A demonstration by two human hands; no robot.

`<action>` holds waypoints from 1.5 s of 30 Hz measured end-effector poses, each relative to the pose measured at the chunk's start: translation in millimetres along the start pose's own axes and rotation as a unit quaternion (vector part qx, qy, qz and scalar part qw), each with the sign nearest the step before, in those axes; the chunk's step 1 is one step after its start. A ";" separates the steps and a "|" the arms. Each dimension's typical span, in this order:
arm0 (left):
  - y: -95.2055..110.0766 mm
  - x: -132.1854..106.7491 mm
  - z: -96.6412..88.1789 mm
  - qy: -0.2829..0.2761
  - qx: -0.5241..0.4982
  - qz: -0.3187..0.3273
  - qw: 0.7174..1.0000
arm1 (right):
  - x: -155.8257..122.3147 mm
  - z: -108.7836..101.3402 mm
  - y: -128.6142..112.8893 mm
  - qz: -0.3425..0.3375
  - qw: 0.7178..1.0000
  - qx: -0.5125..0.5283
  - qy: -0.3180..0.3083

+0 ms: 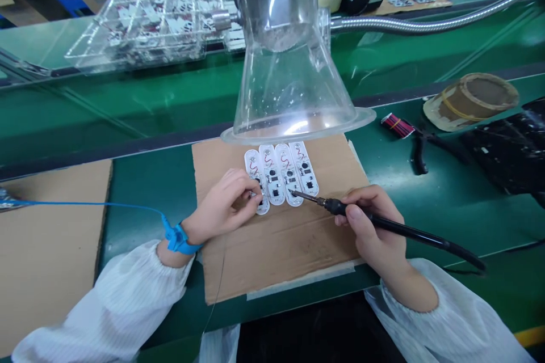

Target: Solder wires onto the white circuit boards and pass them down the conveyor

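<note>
On the cardboard sheet (276, 249), at its far edge under the clear fume hood (293, 79), my left hand (227, 201) fingers (247, 190) pinch down the row of circuit boards (281, 173) to steady it, while my right hand (374, 227) fingers (357, 215) grip the soldering iron (395, 228) pen-like, aiming its tip at the third board

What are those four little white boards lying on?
The white boards lie side by side on brown cardboard, which rests on the green bench. The left hand covers the leftmost board's lower end.
</note>
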State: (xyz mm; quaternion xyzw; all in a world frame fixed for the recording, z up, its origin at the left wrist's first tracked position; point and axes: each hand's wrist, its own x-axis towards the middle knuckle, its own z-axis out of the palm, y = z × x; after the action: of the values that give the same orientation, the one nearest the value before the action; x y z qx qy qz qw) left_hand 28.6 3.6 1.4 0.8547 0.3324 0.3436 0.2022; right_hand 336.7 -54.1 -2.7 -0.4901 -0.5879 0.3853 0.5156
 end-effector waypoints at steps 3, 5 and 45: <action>-0.6 0.3 1.7 -0.023 0.004 0.004 1.000 | -0.4 3.3 7.9 -0.003 0.999 -0.034 -0.022; -0.6 1.0 2.7 -0.032 0.008 0.005 0.999 | -1.8 1.6 13.1 -0.009 0.998 -0.049 -0.040; -0.1 2.8 4.6 -0.052 0.002 0.003 0.999 | -0.8 0.0 8.9 -0.027 0.991 -0.083 -0.097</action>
State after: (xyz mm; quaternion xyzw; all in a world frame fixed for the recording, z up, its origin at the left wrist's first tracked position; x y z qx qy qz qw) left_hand 33.4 5.1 -0.6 0.8729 0.3198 0.2985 0.2162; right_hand 338.3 -52.9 -11.3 -0.4752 -0.6779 0.3671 0.4241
